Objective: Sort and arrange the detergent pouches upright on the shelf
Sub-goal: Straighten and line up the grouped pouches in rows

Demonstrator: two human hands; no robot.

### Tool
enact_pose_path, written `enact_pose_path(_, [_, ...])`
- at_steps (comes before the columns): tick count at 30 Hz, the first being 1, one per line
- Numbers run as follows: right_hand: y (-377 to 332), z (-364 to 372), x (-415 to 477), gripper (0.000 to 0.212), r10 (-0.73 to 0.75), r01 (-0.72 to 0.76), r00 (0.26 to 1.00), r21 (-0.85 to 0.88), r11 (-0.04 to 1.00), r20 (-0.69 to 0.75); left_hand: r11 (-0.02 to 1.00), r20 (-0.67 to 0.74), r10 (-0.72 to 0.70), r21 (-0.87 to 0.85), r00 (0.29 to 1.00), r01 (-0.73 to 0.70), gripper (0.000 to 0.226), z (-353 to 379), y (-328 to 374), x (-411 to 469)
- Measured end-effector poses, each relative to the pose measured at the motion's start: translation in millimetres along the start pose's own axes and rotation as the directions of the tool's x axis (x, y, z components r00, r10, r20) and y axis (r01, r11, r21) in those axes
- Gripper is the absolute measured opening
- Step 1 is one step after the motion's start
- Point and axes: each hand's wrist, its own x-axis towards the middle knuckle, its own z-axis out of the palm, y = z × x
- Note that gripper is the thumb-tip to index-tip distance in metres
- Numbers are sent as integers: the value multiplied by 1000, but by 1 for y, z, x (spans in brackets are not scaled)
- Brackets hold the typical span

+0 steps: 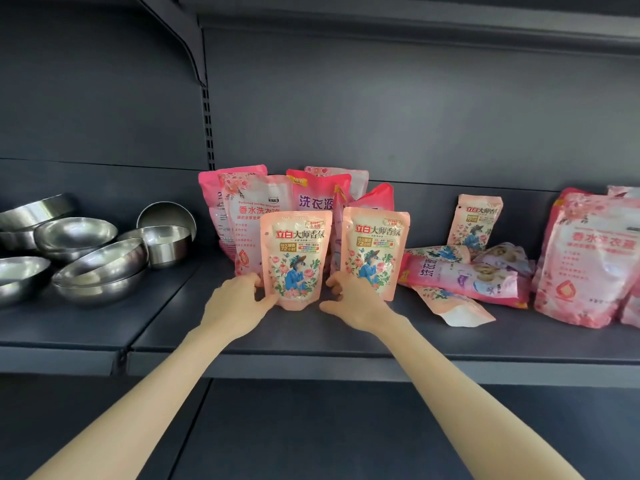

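The left hand (239, 299) pinches the lower left corner of the left small pouch (296, 258), with the thumb on the front and the fingers tucked behind. The right hand (353, 299) has its fingers curled in the gap between that pouch and the right small pouch (375, 252). Its thumb stretches towards the left pouch's base, and I cannot tell which of the two it holds, if either. Both arms reach in from below.

The dark grey shelf (311, 337) carries everything. On its right end a big pale pink pouch (588, 265) stands upright, with more pink pouches partly cut off by the edge of the view beside it. At the back, just behind the two small pouches, a cluster of large pink pouches (277, 202) stands upright and packed close together.

To the left, on the neighbouring shelf section, lie steel bowls (97, 258). Some are nested and some tilted.

The two small pouches stand upright side by side near the middle of the shelf, fronts facing out and a narrow gap between them. To their right, a heap of pouches (464, 275) lies flat and overlapping. One matching small pouch (478, 220) stands behind the heap, and another small pouch (453, 304) lies on its side in front, its white base turned outward.
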Motion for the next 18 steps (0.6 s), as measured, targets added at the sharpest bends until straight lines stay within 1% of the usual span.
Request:
enact_pose_path(2, [5, -9, -11, 45, -13, 14, 1000, -61, 998, 15, 998, -31, 24, 62, 999, -22, 35, -4, 4, -10])
enact_pose_path(3, [9, -14, -17, 43, -17, 18, 1000, -85, 996, 22, 997, -37, 37, 65, 999, -35, 32, -3, 7, -13])
enact_pose_path(7, [26, -42, -45, 37, -15, 16, 1000, -144, 989, 13, 995, 18, 102, -10, 995, -102, 32, 8, 33, -23])
enact_pose_path(11, [53, -79, -67, 31, 10, -24, 996, -171, 985, -83, 967, 55, 231, -125, 972, -222, 26, 33, 77, -21])
enact_pose_path(14, [84, -104, -74, 23, 49, -76, 983, -149, 986, -177, 929, 65, 323, -213, 944, -303, 28, 58, 116, -18])
enact_pose_path(18, [131, -130, -73, 19, 72, -117, 954, -139, 983, -292, 894, 60, 373, -291, 926, -341, 33, 98, 166, -7])
